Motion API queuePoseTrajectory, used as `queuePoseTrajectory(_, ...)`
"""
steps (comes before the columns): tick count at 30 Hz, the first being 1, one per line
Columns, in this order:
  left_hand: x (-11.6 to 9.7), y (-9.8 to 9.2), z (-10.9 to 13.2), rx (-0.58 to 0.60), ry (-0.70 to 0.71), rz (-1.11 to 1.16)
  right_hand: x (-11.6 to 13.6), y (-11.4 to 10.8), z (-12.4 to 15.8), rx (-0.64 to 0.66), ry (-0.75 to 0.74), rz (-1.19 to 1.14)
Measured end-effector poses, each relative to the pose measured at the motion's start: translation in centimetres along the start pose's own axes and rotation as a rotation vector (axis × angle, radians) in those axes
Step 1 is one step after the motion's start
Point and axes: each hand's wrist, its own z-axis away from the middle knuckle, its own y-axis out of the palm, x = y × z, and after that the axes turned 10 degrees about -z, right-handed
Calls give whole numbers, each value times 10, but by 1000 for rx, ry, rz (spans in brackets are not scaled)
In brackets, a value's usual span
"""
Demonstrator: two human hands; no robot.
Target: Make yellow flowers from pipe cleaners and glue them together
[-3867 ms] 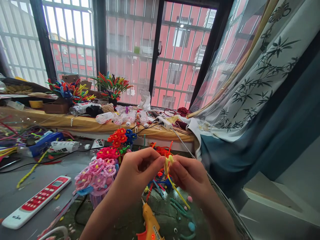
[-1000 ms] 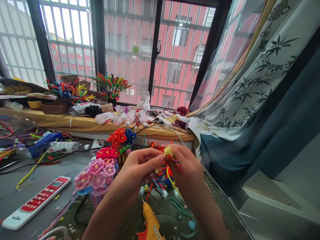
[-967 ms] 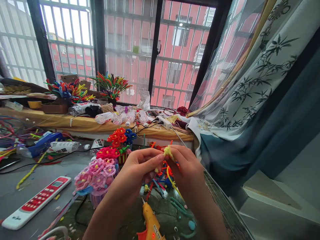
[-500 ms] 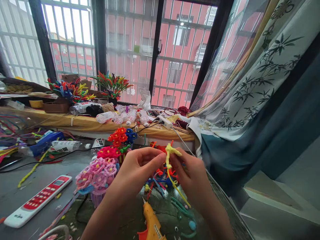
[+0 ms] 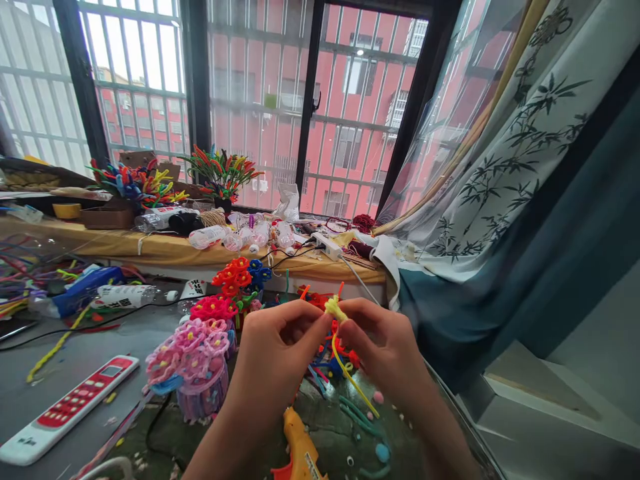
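Note:
A pale yellow fuzzy piece [image 5: 334,307], bunched up small, is pinched between my two hands in front of me. My left hand [image 5: 283,347] grips its left side with thumb and forefinger. On its right side my right hand [image 5: 383,340] closes thumb and fingers around it. A thin yellow stem [image 5: 353,380] hangs from the piece, down and to the right. Below my hands lies a yellow glue gun [image 5: 301,443], its tip hidden by my left forearm. Red and blue fuzzy pieces behind my hands are partly covered.
Pink flowers in a purple-striped pot [image 5: 203,393] stand left of my left arm, with red flowers [image 5: 233,275] behind. A remote control [image 5: 70,407], bottles [image 5: 125,295] and a black cable lie left. Teal stems [image 5: 363,420] lie near my right forearm. A cluttered sill [image 5: 165,243] runs behind.
The yellow piece, spread into arms before, is now bunched between my fingertips. My hands have come closer together around it. The view has shifted slightly.

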Motion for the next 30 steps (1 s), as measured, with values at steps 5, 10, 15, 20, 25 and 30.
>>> queuePoseTrajectory(5, 0, 3, 2, -56, 112, -117, -2, 3, -3, -31, 89, -215)
queuePoseTrajectory(10, 4, 1, -2, -24, 77, -111, -1, -1, -3, -56, 192, -469)
queuePoseTrajectory(15, 6, -2, -4, -3, 82, -148, -2, -3, -3, -131, 205, -516)
queuePoseTrajectory(20, 2, 0, -1, -52, 99, -136, -1, 4, -2, -123, 161, -399)
queuePoseTrajectory(25, 4, 3, -1, 11, 22, 23, 1, 6, -1, -42, 216, -347)
queuePoseTrajectory(30, 1, -1, -4, 96, -13, 66, -2, 1, -2, -76, 235, -417)
